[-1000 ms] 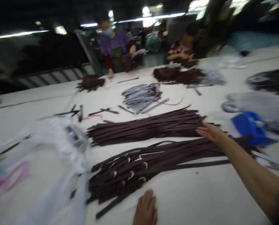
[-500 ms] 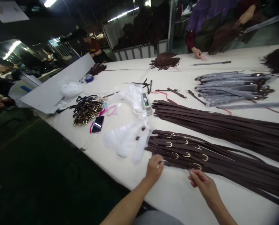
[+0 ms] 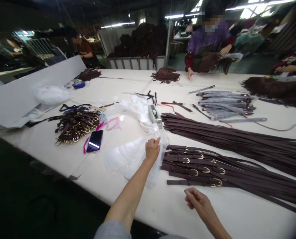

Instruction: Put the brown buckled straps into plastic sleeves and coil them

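My left hand (image 3: 152, 149) reaches over the fanned white sheets (image 3: 123, 159), its fingers curled near their narrow upper end. Whether it pinches one of them I cannot tell. Just beyond it stands a grey tape dispenser (image 3: 155, 116). My right hand (image 3: 197, 201) hovers over the white table (image 3: 148, 207), thumb and fingertips pressed together. Anything between them is too small to make out. Right above this hand lie several dark brown leather straps with gold buckles (image 3: 192, 169), side by side, their ends towards the left.
Beyond lie a bundle of plain brown straps (image 3: 212, 131) and a stack of plastic-wrapped straps (image 3: 225, 103). On the left are a pile of buckled straps (image 3: 78, 124), a phone (image 3: 95, 141) and a white bag (image 3: 52, 94). A co-worker in purple (image 3: 205, 41) handles brown fringed pieces across the table.
My left hand has moved from the buckled strap's end up to the white sheets. My right hand has drawn back from the straps towards me. The view has shifted.
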